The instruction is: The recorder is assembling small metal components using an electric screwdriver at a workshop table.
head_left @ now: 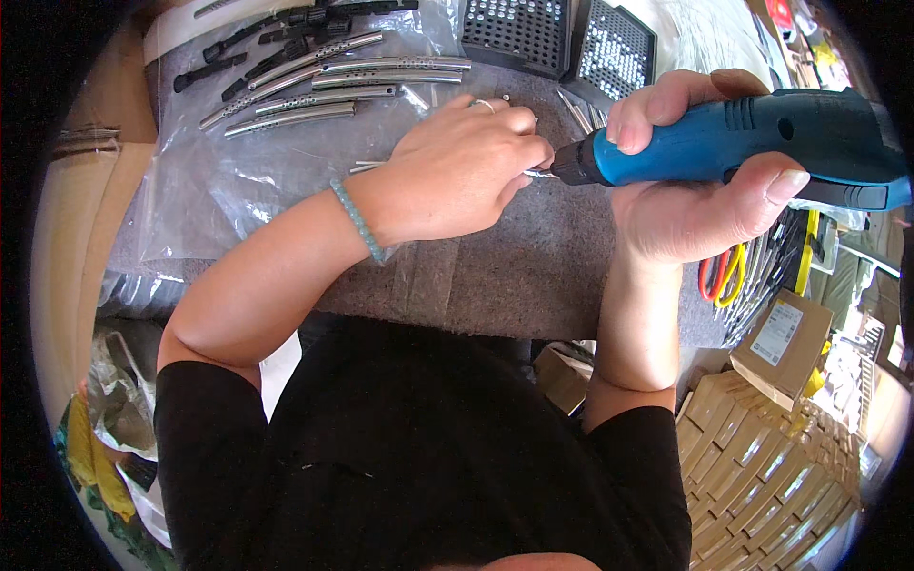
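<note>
My right hand [671,214] is wrapped round a blue power screwdriver [709,141], its black chuck [578,163] turned left. In front of the chuck, my left hand [466,164] is closed in a pinch on a thin metal piece [541,173], which meets the driver's tip. The fingers hide most of that piece. Thin pale metal ends [367,166] show beside the left wrist, which wears a bead bracelet [357,221]. Just beyond this hand lie several curved, perforated metal tubes [390,78] on clear plastic sheeting [205,157].
Black parts [295,29] lie at the far left of the grey-covered table [533,276]. Two black trays of small metal pieces, a left one [514,33] and a right one [614,57], stand at the back. Red-and-yellow-handled tools [731,276] and a cardboard box [783,333] are at right.
</note>
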Motion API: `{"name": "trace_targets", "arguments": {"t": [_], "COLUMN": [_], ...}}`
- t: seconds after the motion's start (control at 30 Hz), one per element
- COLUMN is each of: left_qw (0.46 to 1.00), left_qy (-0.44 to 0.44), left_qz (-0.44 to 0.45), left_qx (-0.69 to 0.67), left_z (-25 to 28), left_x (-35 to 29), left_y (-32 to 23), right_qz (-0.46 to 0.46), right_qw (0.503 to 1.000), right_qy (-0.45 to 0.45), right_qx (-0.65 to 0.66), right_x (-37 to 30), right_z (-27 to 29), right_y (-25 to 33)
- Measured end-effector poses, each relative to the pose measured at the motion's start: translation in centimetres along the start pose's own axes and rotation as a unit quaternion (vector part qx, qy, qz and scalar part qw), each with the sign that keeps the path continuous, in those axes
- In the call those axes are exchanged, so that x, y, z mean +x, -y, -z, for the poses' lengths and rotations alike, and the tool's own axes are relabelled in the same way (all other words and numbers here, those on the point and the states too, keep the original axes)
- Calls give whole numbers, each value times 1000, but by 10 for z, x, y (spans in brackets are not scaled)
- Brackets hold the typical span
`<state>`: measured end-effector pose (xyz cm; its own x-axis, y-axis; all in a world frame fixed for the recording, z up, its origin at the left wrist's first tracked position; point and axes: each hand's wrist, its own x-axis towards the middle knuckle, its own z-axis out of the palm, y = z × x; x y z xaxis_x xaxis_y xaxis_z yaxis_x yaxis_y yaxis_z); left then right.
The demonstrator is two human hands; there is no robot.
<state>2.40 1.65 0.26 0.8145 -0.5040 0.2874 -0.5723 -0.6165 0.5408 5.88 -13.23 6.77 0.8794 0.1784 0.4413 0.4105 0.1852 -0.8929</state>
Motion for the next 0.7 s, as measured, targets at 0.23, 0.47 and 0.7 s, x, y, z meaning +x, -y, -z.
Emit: {"name": "trace_targets", "arguments": {"t": [0.23, 0.47, 0.7], "left_qw": [1000, 1000, 1000], "left_qy": [7, -18, -7], "left_qz": [4, -10, -3], "left_qx": [5, 13, 16], "left_z": [4, 1, 2], "left_x": [3, 3, 2], "left_y": [-3, 1, -1], "right_qz": [72, 72, 41], "right_qw": [985, 987, 991], "right_qy": [68, 81, 92], "right_qx": [143, 120, -86], "right_x": [5, 6, 2], "right_z": [10, 10, -2], "right_y": [-14, -18, 4]}}
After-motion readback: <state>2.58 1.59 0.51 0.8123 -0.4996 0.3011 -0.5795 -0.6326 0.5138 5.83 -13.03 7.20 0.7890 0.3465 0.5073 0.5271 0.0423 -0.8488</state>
